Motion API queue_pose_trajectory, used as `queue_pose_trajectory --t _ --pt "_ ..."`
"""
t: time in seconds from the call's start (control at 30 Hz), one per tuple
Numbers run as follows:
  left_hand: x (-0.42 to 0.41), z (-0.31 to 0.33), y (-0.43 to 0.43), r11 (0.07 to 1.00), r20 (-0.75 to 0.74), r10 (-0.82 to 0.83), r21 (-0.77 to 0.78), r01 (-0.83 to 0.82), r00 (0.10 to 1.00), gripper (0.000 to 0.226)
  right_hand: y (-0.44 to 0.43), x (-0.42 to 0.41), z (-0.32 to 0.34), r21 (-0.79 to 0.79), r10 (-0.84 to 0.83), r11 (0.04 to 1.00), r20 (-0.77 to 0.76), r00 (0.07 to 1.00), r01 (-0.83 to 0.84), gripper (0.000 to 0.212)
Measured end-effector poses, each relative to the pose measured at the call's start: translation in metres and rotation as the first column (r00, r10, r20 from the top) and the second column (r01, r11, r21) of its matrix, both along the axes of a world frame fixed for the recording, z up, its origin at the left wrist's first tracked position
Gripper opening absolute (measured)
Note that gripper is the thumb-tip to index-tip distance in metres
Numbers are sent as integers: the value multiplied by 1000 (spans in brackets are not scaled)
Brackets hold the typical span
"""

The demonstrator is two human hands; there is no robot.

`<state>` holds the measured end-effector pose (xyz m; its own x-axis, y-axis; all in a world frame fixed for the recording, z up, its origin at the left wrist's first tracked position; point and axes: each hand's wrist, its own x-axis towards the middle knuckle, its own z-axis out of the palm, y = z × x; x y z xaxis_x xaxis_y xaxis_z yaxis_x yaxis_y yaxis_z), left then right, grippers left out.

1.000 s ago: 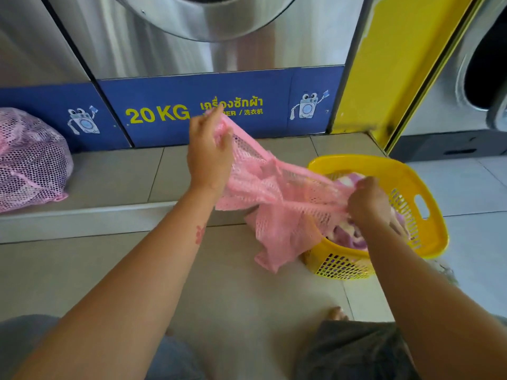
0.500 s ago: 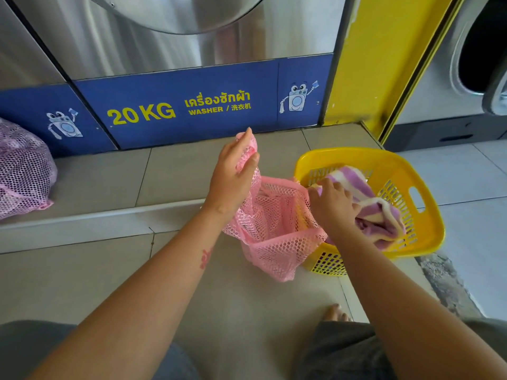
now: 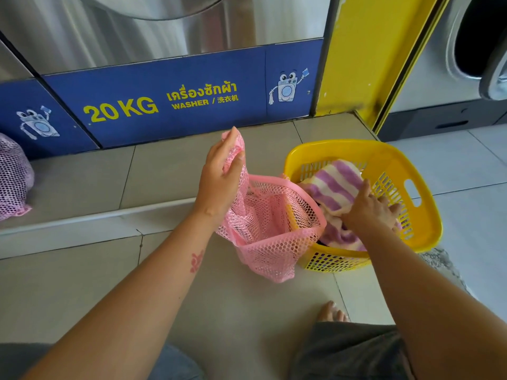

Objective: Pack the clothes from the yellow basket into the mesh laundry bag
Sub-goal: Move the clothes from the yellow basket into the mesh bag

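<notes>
Holding the bag by its rim, our left hand pinches the pink mesh between thumb and fingers. The mouth stands open just beside the basket and touches its near wall. A second ago both hands were stretching the mesh. Since then the right hand has let it go and moved into the basket, where it now lies on the striped cloth. Its thumb is against the cloth and its fingers reach over it, but we cannot tell if they are closed round a fold. The cloth is in the basket, not yet in the bag, which looks empty. We judge that the opening is finished and the first transfer is beginning. Another filled bag lies far left on the step.
</notes>
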<state>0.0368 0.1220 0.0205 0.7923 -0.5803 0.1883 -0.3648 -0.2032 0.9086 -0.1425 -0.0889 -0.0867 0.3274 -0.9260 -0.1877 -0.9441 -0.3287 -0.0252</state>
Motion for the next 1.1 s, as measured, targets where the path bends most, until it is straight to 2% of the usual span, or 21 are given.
queue_pose_trajectory --t 0.03,0.13,0.2,0.27,0.33,0.4,0.47,0.53,0.6,0.67,0.7,0.77,0.8,0.83,0.87,0.9,0.93,0.97,1.0,1.03,1.1 --pt "1 0 -2 1000 6 3 0 -3 1000 47 -2 1 -1 7 -3 1000 -35 999 3 87" --pt "2 -1 -3 1000 13 4 -16 -4 1000 46 -5 7 4 55 -18 998 -65 998 22 42" --pt "2 0 -2 1000 3 1 -26 -1 1000 46 -3 9 10 98 -63 994 50 997 58 35" --pt "3 3 1 999 -11 2 -37 -3 1000 45 -3 13 22 125 -142 986 284 948 110 39" --pt "3 6 3 999 -21 3 -52 -4 1000 45 -2 20 43 118 -222 975 565 795 189 37" --pt "2 8 5 998 -39 -6 -64 4 999 45 0 27 69 69 -171 977 814 554 201 27" --pt "0 11 7 997 -56 -17 -76 13 998 45 10 32 99 26 -62 992 954 294 124 18" --pt "-1 15 8 996 -63 -28 -81 23 998 45 24 36 129 -14 7 997 995 99 72 12" --pt "-2 18 9 994 -78 -47 -98 39 996 45 40 39 156 -97 98 995 994 -43 36 13" --pt "-2 22 9 991 -103 -55 -127 42 993 45 59 43 174 -169 163 985 977 -134 -31 16" --pt "-3 23 9 989 -111 -56 -140 40 992 45 68 45 178 -182 169 980 974 -151 -77 16" --pt "-5 27 8 987 -121 -61 -156 42 991 44 87 52 172 -171 148 967 981 -129 -189 12" --pt "-6 29 8 985 -133 -66 -167 43 989 43 97 56 164 -146 131 956 989 -74 -256 10" --pt "-7 30 7 983 -146 -70 -178 44 987 42 105 59 156 -106 121 937 992 25 -332 10" --pt "-6 30 7 981 -153 -71 -189 42 986 41 108 63 144 -44 135 910 971 196 -412 14" --pt "-5 31 7 980 -154 -71 -193 41 985 41 109 66 131 26 218 872 873 437 -488 19" --pt "-4 31 8 981 -151 -72 -189 43 986 40 109 68 115 84 376 822 663 648 -563 27" --pt "-4 32 9 983 -144 -75 -179 48 987 41 108 67 99 140 533 764 411 739 -629 36" --pt "-4 33 10 984 -133 -82 -167 59 988 41 108 65 85 159 650 712 221 727 -684 42" --pt "-4 34 11 985 -123 -92 -157 72 988 41 109 62 74 146 717 672 117 687 -726 45" --pt "-4 35 12 984 -110 -115 -150 98 987 41 110 59 62 56 759 644 79 647 -763 49"
